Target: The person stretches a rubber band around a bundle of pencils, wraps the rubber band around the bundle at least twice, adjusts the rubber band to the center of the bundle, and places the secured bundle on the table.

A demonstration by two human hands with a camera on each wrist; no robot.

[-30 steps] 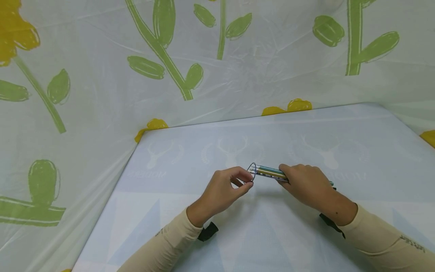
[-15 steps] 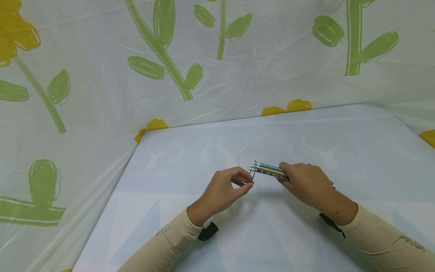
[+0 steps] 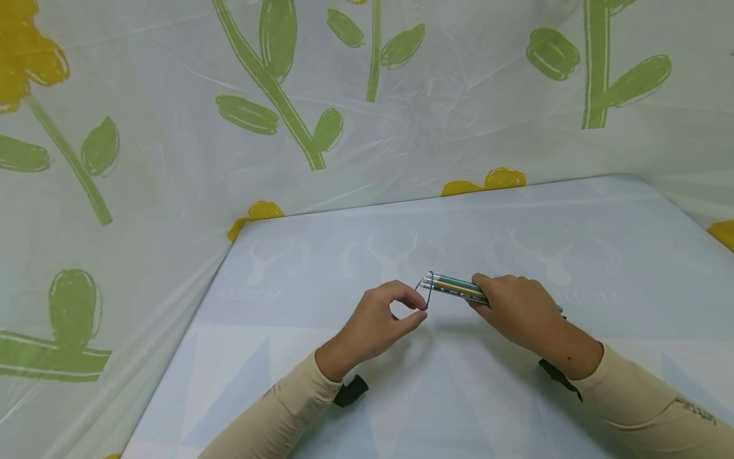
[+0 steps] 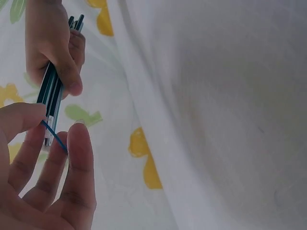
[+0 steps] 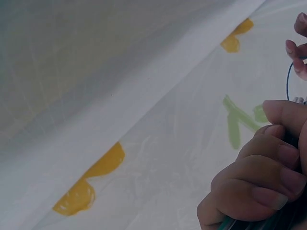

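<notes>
My right hand (image 3: 518,312) grips a bundle of several pencils (image 3: 459,287), green, yellow and dark patterned, raised above the table with their pale ends towards the left. A thin blue rubber band (image 3: 431,290) loops about those ends. With thumb and curled fingers, my left hand (image 3: 375,322) holds the band's lower part and stretches it down and away from the bundle. The left wrist view shows the band (image 4: 54,135) drawn taut between thumb and fingers. Seen from the right wrist, a strand of the band (image 5: 288,81) runs from the left fingertips to the pencil ends.
Under both hands lies a table with a pale blue-and-white patterned cloth (image 3: 321,255). Behind it hangs a white sheet (image 3: 459,127) printed with green leaves and yellow flowers. Dark straps (image 3: 351,390) show at both wrists.
The band was a rounder loop by the pencil ends; now it sits over them and is pulled into a narrow, slanted shape. The pencil ends rose slightly. Both hands stay nearly in place.
</notes>
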